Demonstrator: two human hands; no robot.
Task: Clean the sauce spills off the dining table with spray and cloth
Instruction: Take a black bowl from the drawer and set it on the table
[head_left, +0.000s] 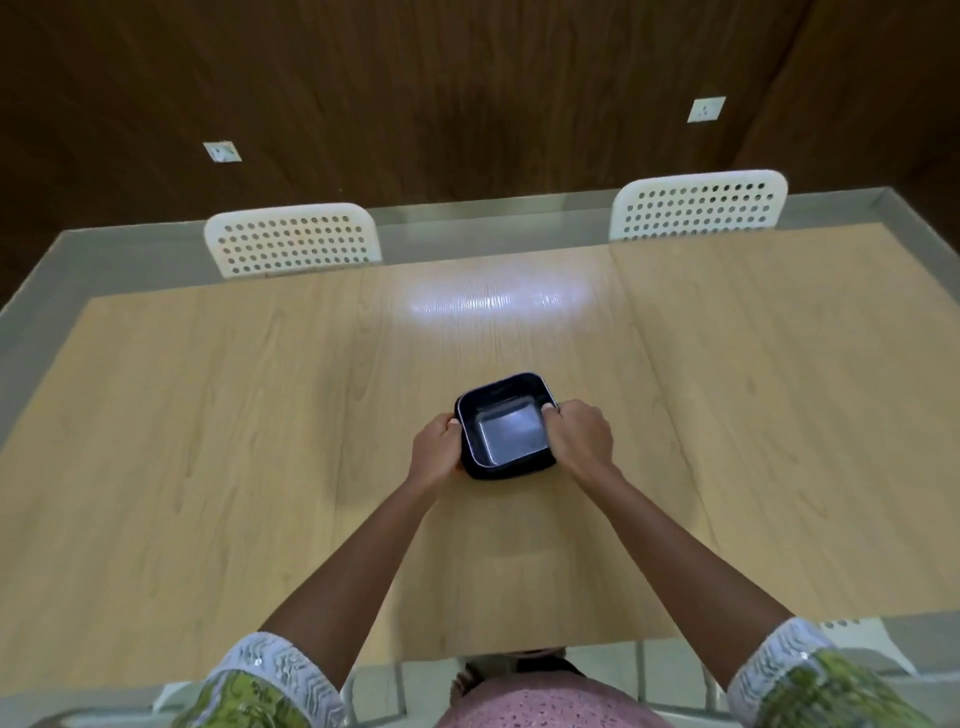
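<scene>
Both hands' grip (506, 439) clasps black container (511, 410).

Bench (208, 441): long rectangular top, light wood-grain laminate in wide planks, seams running away from the viewer. Surface matt, with one bright patch of reflected light near the far middle. Near edge straight; far edge meets two white perforated chairs.

On it: one tub (505, 427), dark, square, rounded corners, open-topped, near the middle. Whether it rests flat cannot be told.
</scene>
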